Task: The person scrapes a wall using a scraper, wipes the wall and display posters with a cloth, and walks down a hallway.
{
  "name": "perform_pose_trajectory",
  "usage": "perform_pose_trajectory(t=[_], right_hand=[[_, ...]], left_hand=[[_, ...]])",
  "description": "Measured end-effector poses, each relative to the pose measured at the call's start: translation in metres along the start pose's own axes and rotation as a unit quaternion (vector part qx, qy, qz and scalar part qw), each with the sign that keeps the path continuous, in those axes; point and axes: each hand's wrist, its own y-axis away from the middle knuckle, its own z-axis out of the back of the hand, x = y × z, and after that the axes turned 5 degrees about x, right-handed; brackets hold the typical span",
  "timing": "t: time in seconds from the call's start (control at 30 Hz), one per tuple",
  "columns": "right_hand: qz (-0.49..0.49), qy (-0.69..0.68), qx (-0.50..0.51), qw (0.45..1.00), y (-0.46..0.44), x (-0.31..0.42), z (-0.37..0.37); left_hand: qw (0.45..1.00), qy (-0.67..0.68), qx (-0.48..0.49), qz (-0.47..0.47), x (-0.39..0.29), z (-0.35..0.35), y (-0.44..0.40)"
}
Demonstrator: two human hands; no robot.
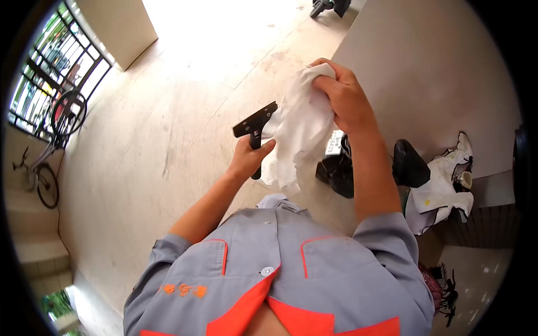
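Observation:
My left hand (245,159) is closed around the handle of a black T-shaped scraper (261,120), its wide head tilted up to the right. Bunched in the closed fingers of my right hand (348,101) is the top of a thin, crumpled white cloth (304,126). The cloth hangs in folds toward my body, and its left edge lies beside the scraper head and my left hand. Whether the scraper touches the cloth, I cannot tell.
A white and black scooter (443,193) with a black seat stands at the right, near a pale wall (428,73). Bicycles (47,182) lean at the left by a barred gate (61,56). Pale floor (168,123) stretches ahead, with a dark wheel (319,8) at the top.

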Motion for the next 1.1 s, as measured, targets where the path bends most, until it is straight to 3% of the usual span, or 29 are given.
perform_pose_trajectory(t=[0.1, 0.17, 0.37, 0.4, 0.47, 0.5, 0.53, 0.57, 0.63, 0.7, 0.77, 0.83, 0.9, 0.93, 0.97, 1.03, 1.07, 1.1], right_hand=[[-0.018, -0.081, 0.004, 0.997, -0.060, -0.008, 0.039], [-0.020, -0.065, -0.007, 0.998, -0.105, -0.016, 0.074], [-0.015, -0.123, -0.043, 0.991, -0.247, -0.049, 0.221], [0.028, -0.186, 0.015, 0.982, -0.276, -0.049, 0.240], [0.142, -0.323, 0.091, 0.932, -0.333, -0.053, 0.277], [0.187, -0.250, -0.136, 0.940, -0.361, -0.092, 0.280], [0.163, -0.140, -0.369, 0.904, -0.389, -0.131, 0.284], [0.157, -0.207, -0.361, 0.896, -0.394, -0.168, 0.274], [0.115, -0.454, -0.089, 0.879, -0.371, -0.229, 0.198], [0.059, -0.645, 0.063, 0.759, -0.389, -0.261, 0.133], [0.038, -0.737, 0.111, 0.666, -0.442, -0.284, 0.120], [0.019, -0.735, 0.062, 0.675, -0.505, -0.297, 0.132], [-0.042, -0.677, -0.053, 0.732, -0.547, -0.310, 0.149], [-0.102, -0.627, -0.169, 0.754, -0.582, -0.305, 0.163], [-0.096, -0.620, -0.173, 0.759, -0.610, -0.297, 0.181], [-0.201, -0.549, -0.320, 0.746, -0.659, -0.275, 0.203], [-0.192, -0.559, -0.372, 0.716, -0.675, -0.283, 0.213], [-0.185, -0.553, -0.377, 0.720, -0.671, -0.294, 0.214]], left_hand=[[1.000, -0.030, -0.010, 0.004, 0.018, 0.016, -0.090], [0.998, -0.059, -0.001, 0.010, 0.022, 0.037, -0.149], [0.985, -0.035, 0.152, 0.076, -0.058, 0.097, -0.319], [0.976, 0.045, 0.201, 0.071, -0.077, 0.107, -0.351], [0.972, 0.123, 0.189, 0.069, -0.110, 0.113, -0.416], [0.968, 0.160, 0.180, 0.065, -0.119, 0.118, -0.448], [0.967, 0.161, 0.186, 0.065, -0.117, 0.123, -0.474], [0.967, 0.196, 0.138, 0.088, -0.115, 0.129, -0.505], [0.961, 0.246, 0.041, 0.119, -0.101, 0.138, -0.561], [0.959, 0.230, 0.007, 0.164, -0.074, 0.165, -0.619], [0.946, 0.251, 0.034, 0.202, -0.035, 0.199, -0.682], [0.925, 0.284, 0.013, 0.250, -0.004, 0.230, -0.747], [0.913, 0.280, 0.005, 0.298, 0.000, 0.245, -0.786], [0.917, 0.258, 0.003, 0.304, -0.007, 0.255, -0.817], [0.922, 0.231, 0.000, 0.310, -0.015, 0.260, -0.849], [0.919, 0.230, -0.027, 0.319, -0.007, 0.270, -0.912], [0.924, 0.224, -0.010, 0.310, -0.001, 0.273, -0.939], [0.931, 0.220, 0.022, 0.292, 0.018, 0.272, -0.944]])
